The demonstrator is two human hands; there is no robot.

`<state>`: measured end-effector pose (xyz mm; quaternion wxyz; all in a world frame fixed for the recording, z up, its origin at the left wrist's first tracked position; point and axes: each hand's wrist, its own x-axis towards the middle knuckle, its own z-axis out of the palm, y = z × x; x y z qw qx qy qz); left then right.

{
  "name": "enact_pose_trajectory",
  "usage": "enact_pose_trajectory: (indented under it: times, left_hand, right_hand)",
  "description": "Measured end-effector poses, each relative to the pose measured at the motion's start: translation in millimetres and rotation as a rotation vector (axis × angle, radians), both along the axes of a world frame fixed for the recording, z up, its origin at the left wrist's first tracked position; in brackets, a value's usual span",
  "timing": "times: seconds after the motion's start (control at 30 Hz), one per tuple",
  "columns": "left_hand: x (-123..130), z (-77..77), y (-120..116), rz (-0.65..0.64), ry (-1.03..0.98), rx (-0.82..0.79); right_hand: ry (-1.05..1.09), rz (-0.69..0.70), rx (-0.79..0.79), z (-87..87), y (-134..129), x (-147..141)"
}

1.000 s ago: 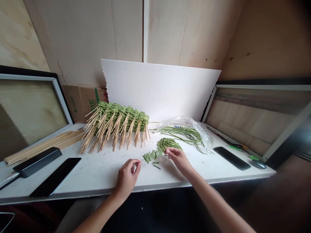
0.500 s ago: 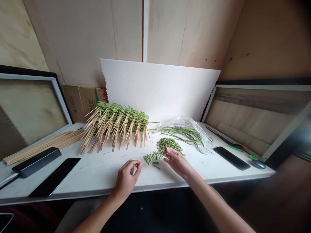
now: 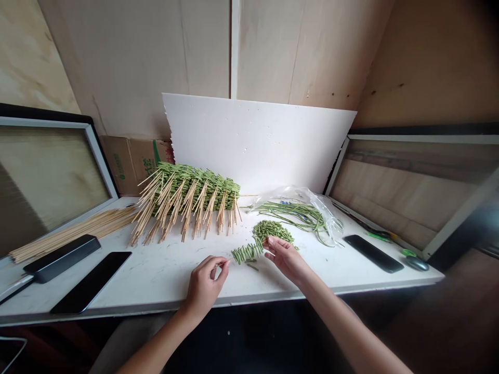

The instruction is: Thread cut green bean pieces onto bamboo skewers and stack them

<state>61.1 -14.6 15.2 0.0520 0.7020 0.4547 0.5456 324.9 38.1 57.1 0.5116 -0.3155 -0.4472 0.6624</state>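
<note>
My left hand [image 3: 208, 280] pinches one end of a thin bamboo skewer, closed with thumb against forefinger. Threaded side by side along the skewer is a row of short green bean pieces [image 3: 244, 253]. At the row's far end, the thumb and fingertips of my right hand [image 3: 284, 255] are closed around the skewer's other end; the exact grip is partly hidden. Just behind my right hand lies a heap of cut green bean pieces [image 3: 273, 229]. A loose piece [image 3: 252, 267] rests on the white table [image 3: 163, 275] below the skewer.
Filled skewers [image 3: 198, 182] are stacked at the back left, sticks toward me. Bare skewers [image 3: 78, 234], a black box-shaped device [image 3: 62, 257] and a black phone [image 3: 91, 280] lie left. Long beans [image 3: 292, 214] in a plastic bag [image 3: 304, 195], another phone [image 3: 373, 253] and a mouse [image 3: 416, 262] are right.
Both hands keep their hold on the skewer and have barely moved. The whole view has shifted very slightly.
</note>
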Motion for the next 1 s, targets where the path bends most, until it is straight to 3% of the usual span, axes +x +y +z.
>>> enact_pose_trajectory:
  times: [0.37, 0.77, 1.0]
  left_hand:
    - [0, 1.3, 1, -0.007, -0.017, -0.028]
    - [0, 1.8, 0, -0.004, 0.008, -0.016]
    - [1, 1.9, 0, -0.019, 0.001, -0.018]
  right_hand:
    - [-0.012, -0.008, 0.021, -1.9, 0, -1]
    - [-0.201, -0.261, 0.152, -5.4, 1, -6]
    - [-0.173, -0.284, 0.113, -7.2, -1, -11]
